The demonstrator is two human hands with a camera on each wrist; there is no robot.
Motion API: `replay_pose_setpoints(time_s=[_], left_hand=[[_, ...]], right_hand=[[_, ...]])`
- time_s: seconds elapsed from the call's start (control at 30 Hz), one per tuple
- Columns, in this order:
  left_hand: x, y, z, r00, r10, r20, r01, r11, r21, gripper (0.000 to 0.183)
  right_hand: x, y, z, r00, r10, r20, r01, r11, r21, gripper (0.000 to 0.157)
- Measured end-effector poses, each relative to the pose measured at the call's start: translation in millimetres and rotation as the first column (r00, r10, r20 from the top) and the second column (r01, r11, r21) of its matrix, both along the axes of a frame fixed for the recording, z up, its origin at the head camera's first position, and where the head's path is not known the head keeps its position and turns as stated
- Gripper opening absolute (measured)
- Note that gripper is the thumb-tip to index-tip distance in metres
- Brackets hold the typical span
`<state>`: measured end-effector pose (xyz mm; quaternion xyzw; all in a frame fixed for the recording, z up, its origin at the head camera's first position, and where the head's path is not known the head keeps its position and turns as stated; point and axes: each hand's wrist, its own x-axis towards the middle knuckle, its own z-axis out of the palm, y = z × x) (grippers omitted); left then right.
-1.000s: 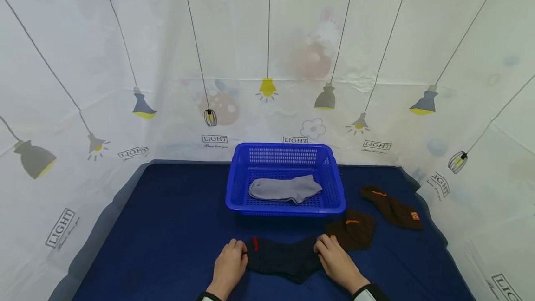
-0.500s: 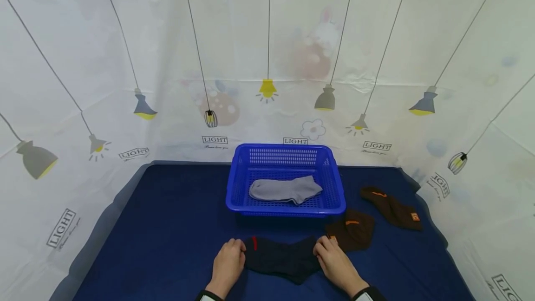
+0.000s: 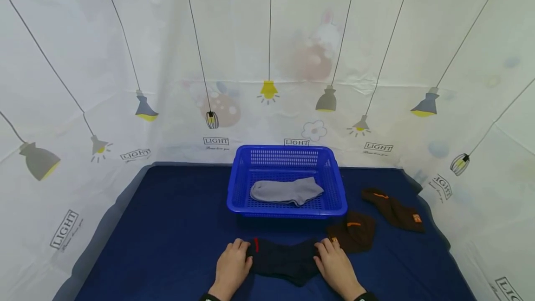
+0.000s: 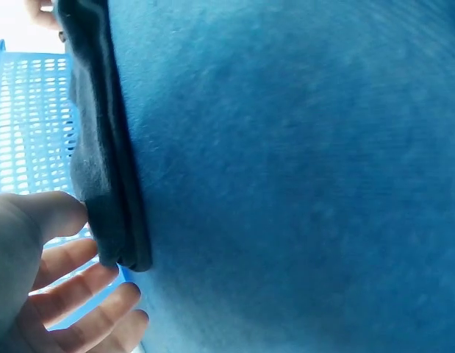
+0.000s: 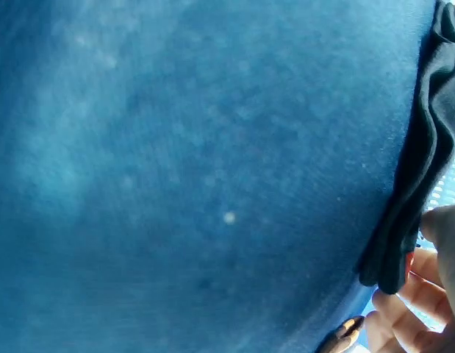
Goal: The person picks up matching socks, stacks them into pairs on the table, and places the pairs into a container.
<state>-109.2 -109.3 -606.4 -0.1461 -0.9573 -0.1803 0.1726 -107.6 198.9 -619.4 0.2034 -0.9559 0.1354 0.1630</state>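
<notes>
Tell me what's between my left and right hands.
A dark sock with a red mark, perhaps a stacked pair, spans the stretch between your left hand and right hand, as the head view shows.

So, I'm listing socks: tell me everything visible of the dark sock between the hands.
The dark sock looks like soft, blackish knit, with a red stripe near one end and a red patch at the other. Stacked layers may mean a pair. It lies crosswise on the blue cloth before the basket, heel bulging away from it; the left hand touches the striped end, the right hand the other.
</notes>
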Motion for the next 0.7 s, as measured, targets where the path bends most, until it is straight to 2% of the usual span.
replay_pose_setpoints(time_s=[0.17, 0.43, 0.7], left_hand=[[1.2, 0.2, 4.2, 0.998, -0.003, 0.064, 0.006, 0.999, -0.051, 0.033], [-2.4, 1.6, 2.4, 0.997, -0.015, 0.079, 0.021, 0.996, -0.082, 0.036], [-2.0, 4.4, 1.0, 0.996, -0.009, 0.092, 0.020, 0.993, -0.112, 0.037]], right_hand=[[-2.2, -0.7, 3.5, 1.000, 0.017, 0.023, -0.019, 0.998, 0.054, 0.032], [-3.6, 5.7, 2.9, 0.998, 0.054, 0.029, -0.056, 0.995, 0.081, 0.041], [-1.8, 5.3, -1.5, 0.997, 0.074, 0.026, -0.076, 0.992, 0.103, 0.041]])
